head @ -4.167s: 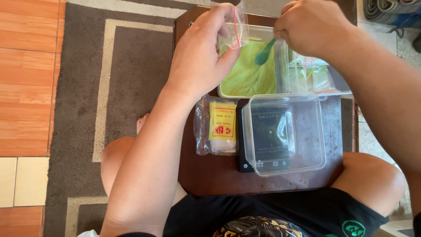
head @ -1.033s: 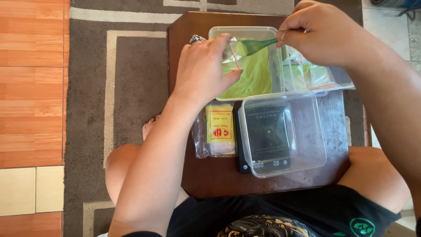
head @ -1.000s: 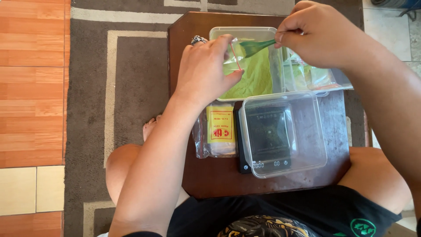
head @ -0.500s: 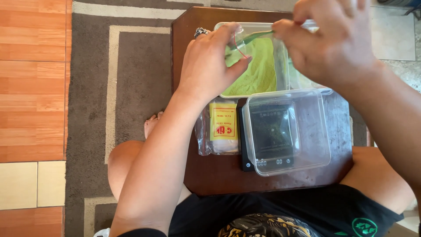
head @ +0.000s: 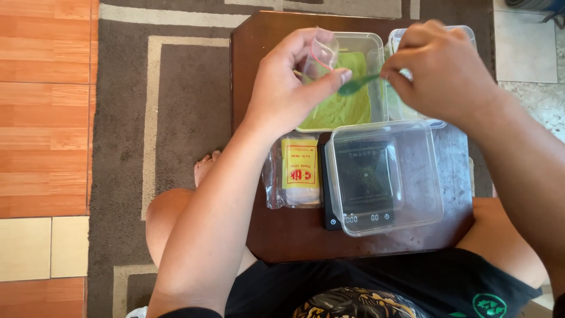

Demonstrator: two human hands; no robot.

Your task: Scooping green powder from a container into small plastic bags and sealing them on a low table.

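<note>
We hold a small clear bag point(head: 321, 56) pinched in the left hand point(head: 291, 88), above the container of green powder point(head: 341, 106). Our right hand point(head: 438, 70) is closed on a green spoon point(head: 358, 85), whose long axis runs roughly level, bowl pointing left toward the bag, just beside the left thumb. An empty clear tub point(head: 385, 176) sits on the scale point(head: 359, 218), nearer us on the tabletop point(head: 259, 47).

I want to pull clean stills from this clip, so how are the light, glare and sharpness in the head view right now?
Head view: even daylight, soft shadows; mild glare on the empty clear container over the scale; left hand with small clear bag and right hand with green spoon look slightly soft; packet is sharp; little distortion.
</note>
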